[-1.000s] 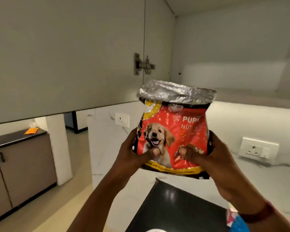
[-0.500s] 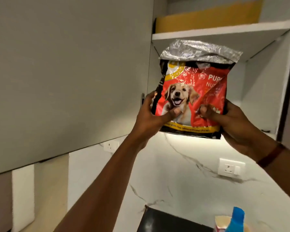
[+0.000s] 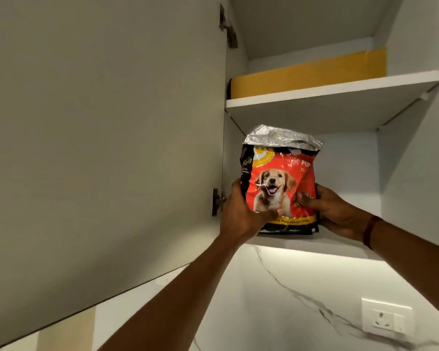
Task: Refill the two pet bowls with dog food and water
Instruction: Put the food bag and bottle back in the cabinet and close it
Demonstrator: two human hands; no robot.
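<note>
Dog food bag [image 3: 280, 183], a second ago over the desk, now meets the lower cupboard shelf [image 3: 340, 245], left hand [image 3: 241, 211] and right hand [image 3: 332, 211] clasping its sides: feeding likely done, bag being stored.

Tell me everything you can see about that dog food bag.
The dog food bag is a glossy pouch, red on the front with black edges and a yellow band near the bottom. It shows a smiling golden puppy and the letters "PUP". Its top is opened or folded over, baring crinkled silver lining. It stands upright at the front edge of the lower shelf of an open cabinet. The left hand grips its left side and the right hand its right side.
</note>
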